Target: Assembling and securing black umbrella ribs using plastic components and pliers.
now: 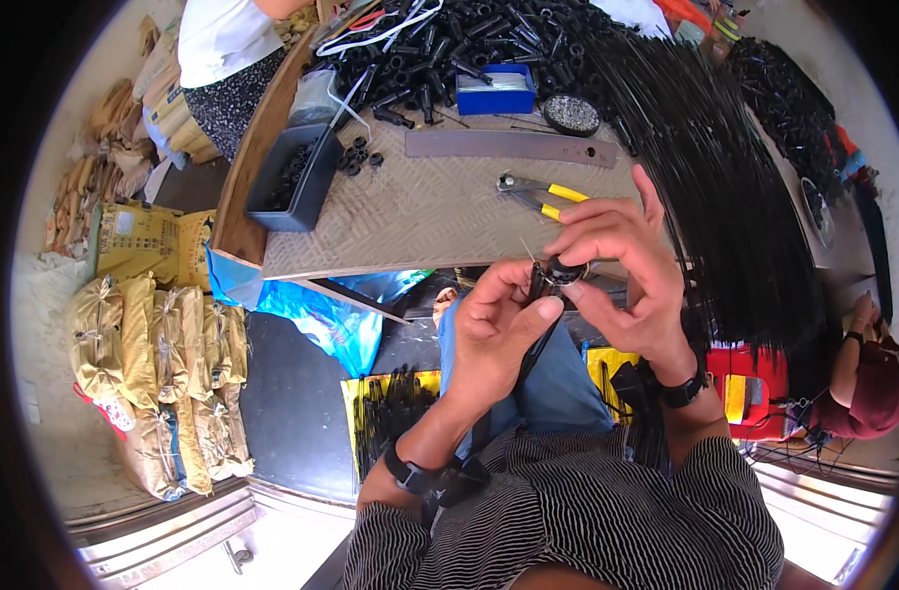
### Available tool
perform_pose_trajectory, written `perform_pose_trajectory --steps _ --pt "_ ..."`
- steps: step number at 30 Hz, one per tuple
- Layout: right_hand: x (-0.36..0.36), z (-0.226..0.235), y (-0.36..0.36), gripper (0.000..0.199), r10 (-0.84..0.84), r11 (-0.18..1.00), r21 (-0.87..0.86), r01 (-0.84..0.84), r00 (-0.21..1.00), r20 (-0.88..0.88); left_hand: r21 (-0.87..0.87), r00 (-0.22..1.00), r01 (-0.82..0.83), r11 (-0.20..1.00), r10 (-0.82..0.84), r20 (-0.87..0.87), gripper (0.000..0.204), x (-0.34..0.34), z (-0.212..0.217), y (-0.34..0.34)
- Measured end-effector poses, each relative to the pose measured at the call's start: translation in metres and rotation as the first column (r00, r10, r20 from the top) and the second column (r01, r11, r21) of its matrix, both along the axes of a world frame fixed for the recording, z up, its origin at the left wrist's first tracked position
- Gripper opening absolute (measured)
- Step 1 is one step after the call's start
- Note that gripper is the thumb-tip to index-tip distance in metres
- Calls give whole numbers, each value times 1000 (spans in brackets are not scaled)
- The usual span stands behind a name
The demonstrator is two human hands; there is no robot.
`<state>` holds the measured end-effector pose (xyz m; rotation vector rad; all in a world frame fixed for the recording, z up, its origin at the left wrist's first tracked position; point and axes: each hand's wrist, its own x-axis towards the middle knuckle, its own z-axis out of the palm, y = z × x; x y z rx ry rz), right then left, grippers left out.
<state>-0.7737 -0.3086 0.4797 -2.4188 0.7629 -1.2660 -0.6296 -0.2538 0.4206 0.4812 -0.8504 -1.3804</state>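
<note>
My left hand [504,320] is closed on a thin black rod [536,285], pinched between thumb and fingers, with a fine pale wire-like tip sticking up beside it. My right hand [631,270] pinches a small, round, glossy black part [566,270] between thumb and fingertips, right against the rod's upper end. Whether the two pieces are joined is hidden by my fingers. Both hands are above my lap at the table's near edge. Yellow-handled pliers [543,192] lie on the table just beyond my right hand.
On the wooden table [371,236] lie a flat metal bar [509,145], a blue box [496,93], a round dish of small bits [570,114], and a dark bin [297,182]. Black tubular parts [440,59] heap behind. Long black rods [735,197] bundle at right. Another person [868,383] is far right.
</note>
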Motion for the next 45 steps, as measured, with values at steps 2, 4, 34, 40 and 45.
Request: perform_pose_trajectory --steps 2,4,34,40,45 --pt "0 -4 -1 25 23 1000 0 -23 998 55 7 1000 11 1000 -11 1 29 2 -1 -1" --pt "0 -5 -2 25 40 999 -4 -40 998 56 31 999 -10 999 12 -49 33 2 3 -1" --pt "39 -44 37 26 313 743 463 -484 862 398 -16 966 -210 978 210 148 31 32 4 47" --pt "45 -43 36 24 474 487 533 -692 722 504 -119 980 17 993 7 197 32 54 5 51" --pt "47 -40 24 26 574 476 504 -721 689 443 -105 972 -101 989 121 204 32 48 7 60"
